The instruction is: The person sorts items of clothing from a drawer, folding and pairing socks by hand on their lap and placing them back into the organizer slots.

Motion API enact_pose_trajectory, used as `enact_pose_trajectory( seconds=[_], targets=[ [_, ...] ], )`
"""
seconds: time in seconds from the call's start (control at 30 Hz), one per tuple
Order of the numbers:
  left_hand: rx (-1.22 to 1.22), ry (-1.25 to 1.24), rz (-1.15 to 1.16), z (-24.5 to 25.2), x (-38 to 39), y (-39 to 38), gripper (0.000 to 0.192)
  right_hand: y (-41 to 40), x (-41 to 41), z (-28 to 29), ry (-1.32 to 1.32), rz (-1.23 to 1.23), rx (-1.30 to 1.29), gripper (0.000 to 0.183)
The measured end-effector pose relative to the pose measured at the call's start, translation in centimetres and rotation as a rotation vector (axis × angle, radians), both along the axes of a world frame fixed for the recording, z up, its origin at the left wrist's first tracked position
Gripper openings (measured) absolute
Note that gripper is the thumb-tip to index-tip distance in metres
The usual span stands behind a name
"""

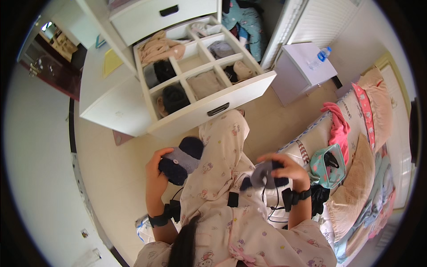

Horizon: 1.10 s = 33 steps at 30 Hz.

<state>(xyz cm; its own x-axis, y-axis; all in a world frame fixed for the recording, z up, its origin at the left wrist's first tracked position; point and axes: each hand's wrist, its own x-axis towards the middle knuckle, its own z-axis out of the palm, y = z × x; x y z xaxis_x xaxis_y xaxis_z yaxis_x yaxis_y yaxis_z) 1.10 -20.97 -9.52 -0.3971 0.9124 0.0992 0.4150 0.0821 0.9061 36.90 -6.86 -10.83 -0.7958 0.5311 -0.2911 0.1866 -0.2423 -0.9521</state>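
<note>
My left hand (156, 178) grips a grey and navy sock (187, 161) by one side, its dark ends spread apart beside my left knee. In my right hand (293, 173) is a similar grey and navy sock (261, 176), blurred by motion above my lap. Beyond my knees, a white drawer (243, 96) stands pulled out, divided into several compartments. A dark rolled garment (175, 98) lies in its near left compartment. Folded beige cloth (204, 84) fills the near middle one, and black and beige items (242, 71) sit at near right.
Right of me, a bed holds a teal fabric basket (328, 167), a pink cloth (337, 125) and a tan pillow (353, 190). A plastic bottle (320, 58) stands on a white nightstand (297, 71). Cables (277, 207) run near my right wrist.
</note>
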Motion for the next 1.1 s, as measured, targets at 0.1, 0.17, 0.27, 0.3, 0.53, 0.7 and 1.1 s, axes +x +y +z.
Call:
enact_pose_trajectory(
  seconds=[0.1,0.17,0.27,0.3,0.53,0.7,1.1],
  targets=[
    [-0.039,-0.141,0.005,-0.5,-0.2,-1.7,0.048,1.1,-2.4,0.2,0.054,-0.223,0.038,0.060],
    [0.147,-0.504,0.133,-1.9,0.6,-1.5,0.048,1.2,-4.2,0.0,0.302,-0.280,-0.041,0.058],
    [0.351,-0.652,0.091,-1.1,3.8,-0.9,0.048,0.4,-6.1,-0.3,0.540,-0.289,-0.189,0.060],
    [0.458,-0.723,0.061,-0.9,4.3,-0.7,0.049,0.3,-6.4,-0.6,0.694,-0.306,-0.237,0.059],
    [0.025,-0.014,-0.220,-7.4,4.8,1.0,0.053,-0.4,-8.7,-2.9,0.841,-0.519,-0.367,0.062],
    [-0.030,-0.035,-0.340,-6.9,3.8,0.2,0.042,-0.7,-10.3,-1.1,0.724,-0.570,-0.461,0.070],
    [-0.276,-0.434,-0.387,-8.2,3.0,0.8,0.033,-2.1,-13.8,-4.6,0.338,-0.367,0.009,0.074]
  ],
)
